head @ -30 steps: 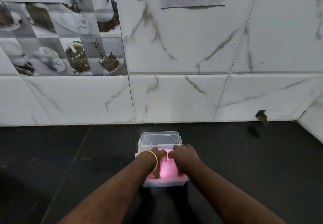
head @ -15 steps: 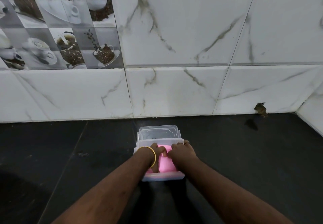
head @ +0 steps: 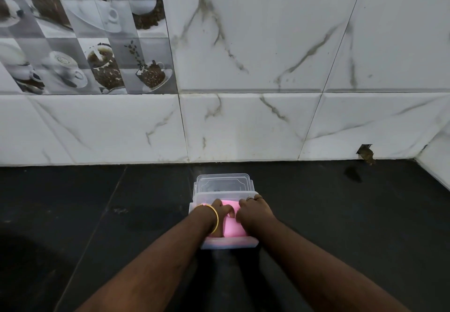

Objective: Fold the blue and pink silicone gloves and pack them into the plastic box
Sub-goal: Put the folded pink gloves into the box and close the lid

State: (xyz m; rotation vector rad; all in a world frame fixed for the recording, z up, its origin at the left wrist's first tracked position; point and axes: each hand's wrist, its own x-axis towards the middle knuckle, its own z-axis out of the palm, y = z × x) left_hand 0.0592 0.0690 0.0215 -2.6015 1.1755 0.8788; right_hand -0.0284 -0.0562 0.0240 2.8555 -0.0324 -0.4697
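Black counter (head: 73, 214), both hands pressing pink glove (head: 232, 226) into plastic box (head: 229, 244)

Home kitchen: dark stone counter (head: 73, 214), marble-look wall tiles (head: 267, 55), coffee-cup decor tiles (head: 80, 43).

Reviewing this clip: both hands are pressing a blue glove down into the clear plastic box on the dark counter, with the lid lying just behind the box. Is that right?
Not quite. In the head view the glove under the left hand and right hand is a pink glove, not blue. The rest holds: it sits in the clear plastic box on the dark counter, with the lid just behind.
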